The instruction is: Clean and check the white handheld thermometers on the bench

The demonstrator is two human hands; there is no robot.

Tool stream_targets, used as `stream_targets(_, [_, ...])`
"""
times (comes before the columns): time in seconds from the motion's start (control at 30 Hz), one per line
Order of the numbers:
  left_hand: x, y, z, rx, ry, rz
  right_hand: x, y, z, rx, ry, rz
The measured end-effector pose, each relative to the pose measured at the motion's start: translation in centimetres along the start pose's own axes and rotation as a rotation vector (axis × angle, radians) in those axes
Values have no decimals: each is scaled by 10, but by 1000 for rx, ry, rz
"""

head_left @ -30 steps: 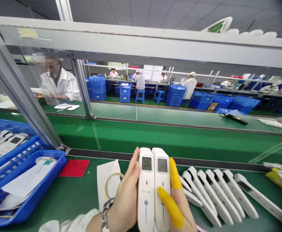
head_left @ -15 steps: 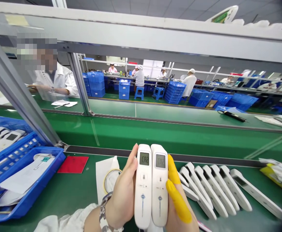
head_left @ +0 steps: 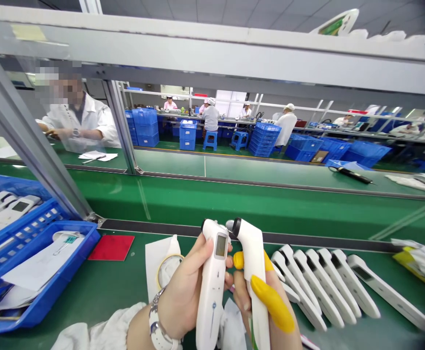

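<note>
My left hand [head_left: 185, 287], with a metal watch at the wrist, is wrapped round a white handheld thermometer [head_left: 212, 291] whose small grey screen faces up. In my right hand [head_left: 276, 306], which has yellow covers on some fingers, a second white thermometer [head_left: 253, 262] is turned on its side, its black-ringed tip pointing left toward the first one. A crumpled white piece [head_left: 233, 323] lies below and between the hands. Several more white thermometers [head_left: 325, 287] rest in a slanted row on the green table to the right.
A blue basket [head_left: 52, 306] with papers stands at left, beside another blue basket [head_left: 48, 218] of thermometers. A red square [head_left: 111, 248], a tape roll [head_left: 159, 272] and a metal post [head_left: 119, 126] are near. Across the bench a person in white [head_left: 99, 121] sits.
The two thermometers were side by side with screens up; now they are apart at the bottom, and the right one has been turned sideways. The screen digits no longer show clearly.
</note>
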State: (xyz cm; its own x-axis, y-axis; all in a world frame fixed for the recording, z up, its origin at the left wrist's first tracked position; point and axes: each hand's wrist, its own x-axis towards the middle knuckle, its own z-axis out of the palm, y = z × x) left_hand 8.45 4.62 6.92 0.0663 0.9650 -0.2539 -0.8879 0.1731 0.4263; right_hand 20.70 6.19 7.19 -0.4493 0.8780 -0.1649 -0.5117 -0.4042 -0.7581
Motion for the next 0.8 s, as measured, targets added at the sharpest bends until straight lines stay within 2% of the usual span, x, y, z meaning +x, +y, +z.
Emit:
stream_targets(0.17, [-3, 0, 4, 59, -18, -47, 6, 6, -13, 18, -104, -32])
stream_targets(0.33, [-3, 4, 9, 41, -48, -84, 7, 3, -13, 106, -135, 18])
stream_targets(0.47, [-6, 6, 8, 24, -62, -36, 7, -2, -8, 238, -153, 57])
stream_targets(0.6, [-9, 4, 7, 46, -121, 99, 5, -2, -6, 204, -116, 41])
stream_targets(0.67, [-9, 3, 7, 84, -161, 108, 4, -1, -7, 171, -121, 33])
stream_targets(0.8, [-9, 5, 8, 149, -112, 102, 6, -3, -8, 110, -120, 55])
